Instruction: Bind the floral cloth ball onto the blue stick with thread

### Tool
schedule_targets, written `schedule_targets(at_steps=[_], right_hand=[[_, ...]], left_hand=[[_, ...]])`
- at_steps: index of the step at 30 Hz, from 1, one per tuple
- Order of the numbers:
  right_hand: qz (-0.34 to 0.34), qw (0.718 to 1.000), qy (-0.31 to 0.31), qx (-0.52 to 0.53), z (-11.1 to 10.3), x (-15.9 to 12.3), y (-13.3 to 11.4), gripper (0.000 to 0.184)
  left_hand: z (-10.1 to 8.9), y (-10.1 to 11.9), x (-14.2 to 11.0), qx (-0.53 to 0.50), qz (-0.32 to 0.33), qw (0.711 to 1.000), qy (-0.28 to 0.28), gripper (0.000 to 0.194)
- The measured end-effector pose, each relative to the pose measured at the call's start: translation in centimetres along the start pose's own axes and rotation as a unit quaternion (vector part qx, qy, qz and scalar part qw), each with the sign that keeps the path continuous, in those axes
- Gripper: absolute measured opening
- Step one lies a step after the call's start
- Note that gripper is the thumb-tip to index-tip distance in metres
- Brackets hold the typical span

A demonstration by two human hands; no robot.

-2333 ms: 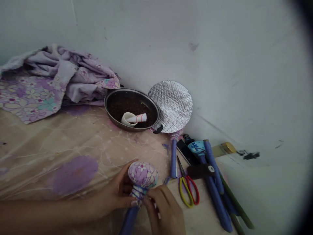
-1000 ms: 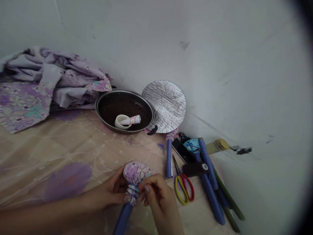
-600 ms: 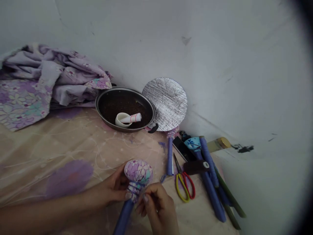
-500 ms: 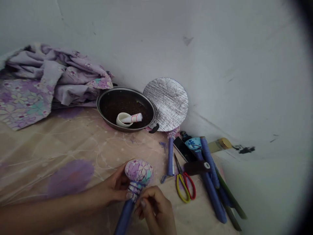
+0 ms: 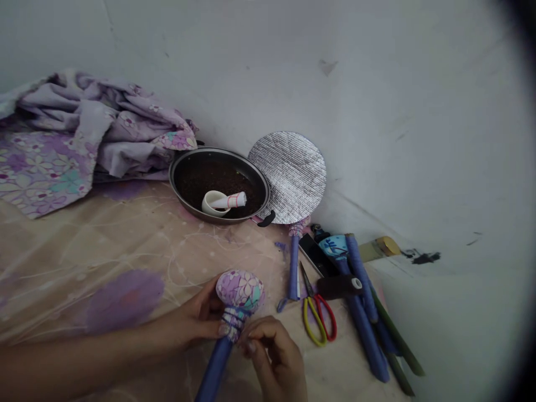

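Note:
A stick with a padded round head [image 5: 240,290] in purple floral cloth stands tilted before me, its handle wrapped in blue. Around its neck, where the cloth is gathered, run several dark bands. My left hand [image 5: 205,315] is closed about the neck from the left, thumb across the bands and fingers behind the head. Just right of the neck, my right hand [image 5: 274,354] has thumb and forefinger pinched together; whatever they hold is too fine to make out. Nearest to that hand lie scissors [image 5: 315,315] with one yellow and one red handle.
Behind stands a dark pan [image 5: 196,170] holding a white cup [image 5: 211,204]. A silvery round paddle [image 5: 291,176] leans on the wall. At right lie a dark thread spool [image 5: 339,286], a phone [image 5: 314,251] and several blue-wrapped sticks [image 5: 366,335]. Floral cloth [image 5: 62,162] is heaped left.
The whole view has shifted slightly. My right hand's pinched fingers have moved a little to the right, away from the neck. My left hand keeps its hold.

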State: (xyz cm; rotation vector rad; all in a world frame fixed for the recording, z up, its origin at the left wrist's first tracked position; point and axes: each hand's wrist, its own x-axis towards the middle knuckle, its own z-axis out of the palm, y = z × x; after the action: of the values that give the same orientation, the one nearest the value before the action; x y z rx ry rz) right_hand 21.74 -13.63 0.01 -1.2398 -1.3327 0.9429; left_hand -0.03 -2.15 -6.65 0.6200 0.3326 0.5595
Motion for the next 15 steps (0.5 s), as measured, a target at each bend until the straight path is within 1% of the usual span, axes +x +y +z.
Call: schedule_targets(at_steps=[1, 2, 5, 7, 9, 11, 15], right_hand=[[-0.018, 1.000, -0.018, -0.009, -0.3, 0.6, -0.6, 0.012], [-0.032, 0.999, -0.016, -0.025, -0.5, 1.3, -1.3, 0.017], [-0.083, 0.994, 0.023, -0.070, -0.2, 3.4, -3.7, 0.031], [-0.098, 0.990, 0.038, -0.092, 0.5, 4.5, -4.8, 0.031], [-0.095, 0.989, 0.040, -0.106, 1.2, 5.3, -5.3, 0.028], [-0.081, 0.989, 0.039, -0.116, 1.6, 5.7, -5.3, 0.024], [-0.064, 0.990, 0.039, -0.123, 1.6, 6.1, -5.0, 0.020]], left_hand=[[-0.3, -0.3, 0.2, 0.011, 0.010, 1.000, 0.005, 0.120], [-0.5, -0.6, 0.4, 0.024, 0.018, 1.000, 0.008, 0.120], [-0.8, -0.7, 0.6, 0.052, 0.018, 0.998, 0.008, 0.111], [-0.7, -0.5, 0.6, 0.049, 0.016, 0.999, 0.003, 0.108], [-0.4, -0.1, 0.5, 0.054, 0.019, 0.998, -0.002, 0.108], [-0.1, 0.4, 0.6, 0.072, 0.019, 0.997, -0.004, 0.109], [-0.3, 1.5, 0.5, 0.134, 0.005, 0.991, 0.002, 0.110]])
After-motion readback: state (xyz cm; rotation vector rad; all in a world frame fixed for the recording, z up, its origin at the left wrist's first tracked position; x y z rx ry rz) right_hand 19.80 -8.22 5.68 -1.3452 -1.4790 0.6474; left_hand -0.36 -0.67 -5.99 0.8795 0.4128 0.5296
